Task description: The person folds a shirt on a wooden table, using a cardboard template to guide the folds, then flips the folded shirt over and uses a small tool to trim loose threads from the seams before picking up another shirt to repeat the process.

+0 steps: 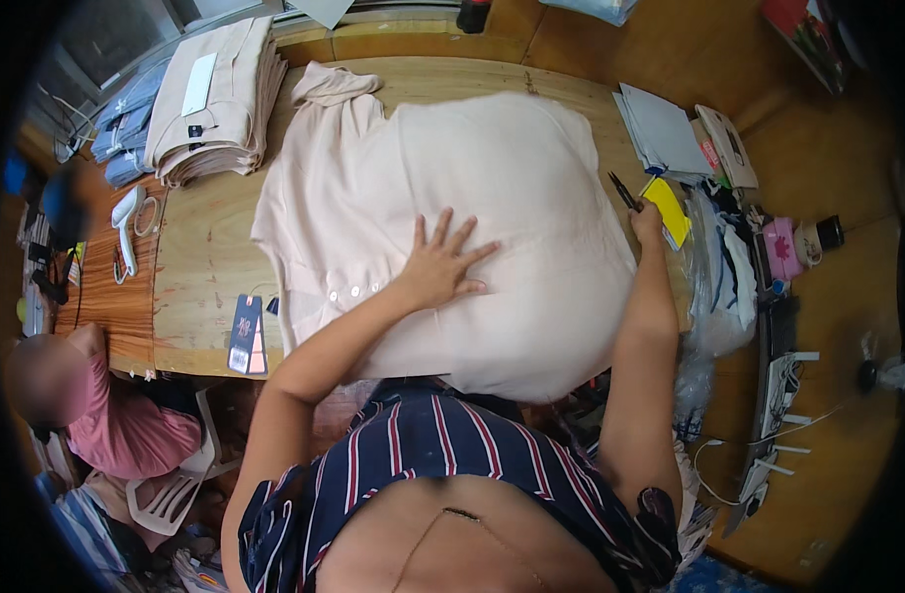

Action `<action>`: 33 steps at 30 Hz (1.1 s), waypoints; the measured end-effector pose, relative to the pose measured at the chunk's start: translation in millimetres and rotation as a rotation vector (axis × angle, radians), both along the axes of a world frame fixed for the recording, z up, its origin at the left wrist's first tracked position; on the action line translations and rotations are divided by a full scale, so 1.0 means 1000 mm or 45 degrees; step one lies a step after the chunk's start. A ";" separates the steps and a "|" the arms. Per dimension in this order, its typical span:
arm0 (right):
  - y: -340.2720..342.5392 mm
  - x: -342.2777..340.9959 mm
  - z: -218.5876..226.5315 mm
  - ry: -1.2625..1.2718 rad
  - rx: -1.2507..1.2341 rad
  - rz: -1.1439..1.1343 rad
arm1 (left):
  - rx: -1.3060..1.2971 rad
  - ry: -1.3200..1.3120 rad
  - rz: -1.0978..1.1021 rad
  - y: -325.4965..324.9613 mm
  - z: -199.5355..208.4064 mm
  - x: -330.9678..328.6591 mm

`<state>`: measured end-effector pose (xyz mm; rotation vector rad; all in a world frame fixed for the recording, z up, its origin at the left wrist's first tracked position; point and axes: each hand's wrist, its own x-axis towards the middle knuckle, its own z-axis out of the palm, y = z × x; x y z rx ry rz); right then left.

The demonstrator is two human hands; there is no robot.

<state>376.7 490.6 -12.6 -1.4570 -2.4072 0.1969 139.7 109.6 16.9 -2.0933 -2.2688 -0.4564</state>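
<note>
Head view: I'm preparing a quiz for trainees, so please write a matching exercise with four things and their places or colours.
1. Left hand
2. Black tool
3. Pistol-shaped device
4. Hang tag

A. White
B. Spread on the pale pink garment
C. Dark blue
D. In the right hand

Pairs: 1-B, 2-D, 3-A, 4-C

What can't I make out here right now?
In the head view:
Left hand: palm hidden, face-down on the pale pink cloth garment.
Slim black tool: handle end hidden by the right hand.
Flat wooden tabletop: middle covered by the garment.
Black container: cut off by upper edge.
</note>
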 end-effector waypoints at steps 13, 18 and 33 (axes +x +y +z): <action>-0.037 -0.031 0.037 0.054 0.144 -0.520 | 0.057 0.129 1.055 -0.061 0.009 -0.048; -0.203 -0.019 0.022 0.189 0.054 0.186 | -0.270 0.113 1.272 -0.150 -0.022 -0.083; -0.098 -0.148 0.025 0.202 0.141 0.185 | 0.096 -0.031 1.239 -0.043 -0.021 -0.185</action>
